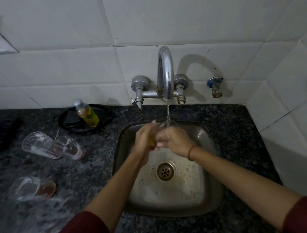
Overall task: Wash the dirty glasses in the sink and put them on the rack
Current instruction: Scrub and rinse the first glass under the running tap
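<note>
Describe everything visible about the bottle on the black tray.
The bottle is small, clear plastic, with a pale cap and a green-and-yellow label. Yellowish-brown liquid fills most of it. It leans tilted, cap toward the upper left, its base in the black tray on the dark speckled counter, left of the tap. Neither hand touches it.

You are looking down at a dim kitchen corner where large white wall tiles [67, 66] are meeting a dark speckled granite counter [237, 123]. A second tiled wall [286, 108] is closing in on the right, and the curved chrome tap [166, 71] is casting a soft shadow behind it.
</note>
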